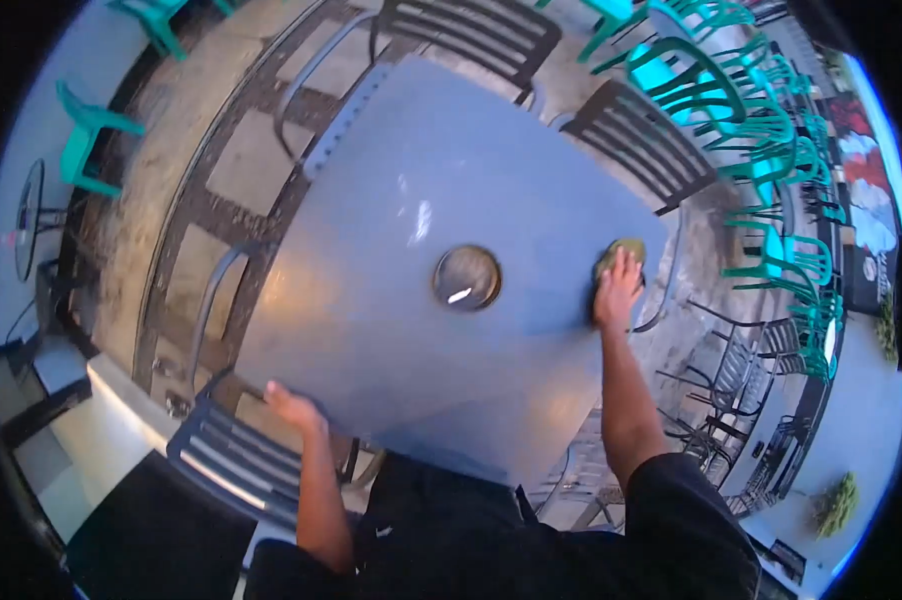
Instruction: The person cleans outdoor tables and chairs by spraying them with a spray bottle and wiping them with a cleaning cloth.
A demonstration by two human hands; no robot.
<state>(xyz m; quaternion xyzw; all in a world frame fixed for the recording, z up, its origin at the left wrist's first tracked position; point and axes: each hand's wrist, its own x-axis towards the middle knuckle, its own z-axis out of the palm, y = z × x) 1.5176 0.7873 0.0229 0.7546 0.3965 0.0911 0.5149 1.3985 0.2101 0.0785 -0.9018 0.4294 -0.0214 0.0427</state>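
Observation:
A grey square table (371,180) stands right in front of me. My right hand (619,290) is at its right edge, fingers laid over a yellow-green cleaning cloth (626,246) and pressing it to the top. My left hand (296,408) is by the near left corner, fingers stretched out and holding nothing. A round glass ashtray (467,278) sits near the middle of the tabletop, with light glinting in it.
Dark slatted chairs surround the table, one at the far side (481,35), one at the far right (641,140) and one near my left arm (241,455). Green plastic chairs (761,170) crowd the right. More metal chairs (736,365) stand at lower right.

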